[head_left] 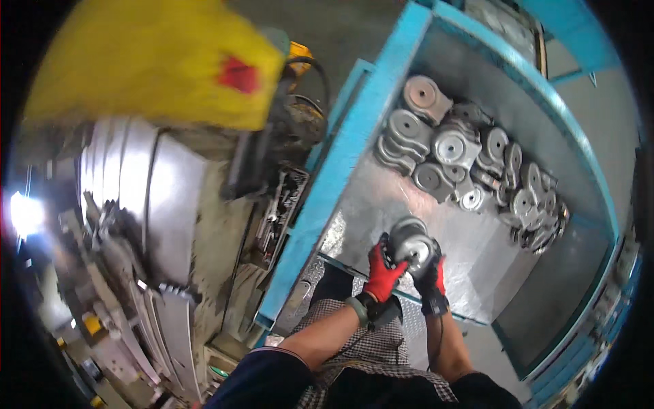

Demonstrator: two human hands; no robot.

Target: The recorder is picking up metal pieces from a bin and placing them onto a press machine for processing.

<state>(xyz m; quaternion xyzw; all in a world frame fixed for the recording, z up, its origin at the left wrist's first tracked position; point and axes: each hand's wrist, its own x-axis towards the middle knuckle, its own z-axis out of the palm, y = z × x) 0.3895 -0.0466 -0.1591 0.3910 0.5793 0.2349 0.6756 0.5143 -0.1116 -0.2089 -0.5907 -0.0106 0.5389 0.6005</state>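
Note:
Between my two gloved hands is a small stack of round, stamped metal parts (412,244), held over the near edge of a blue-framed metal bin (449,235). My left hand (383,270), in a red and black glove, closes on the stack's left side with the thumb across its top. Around the right side wraps my right hand (431,274), its fingers partly hidden behind the metal. Farther in, a heap of similar metal parts (455,146) lies on the bin floor, some nested in short stacks.
The bin's blue rim (340,160) runs along my left. Beyond it stand a narrow tray of tools (281,208) and a machine with a large yellow cover (157,65). Long metal pieces (129,266) are piled at far left. Patterned metal plate shows below the bin's edge.

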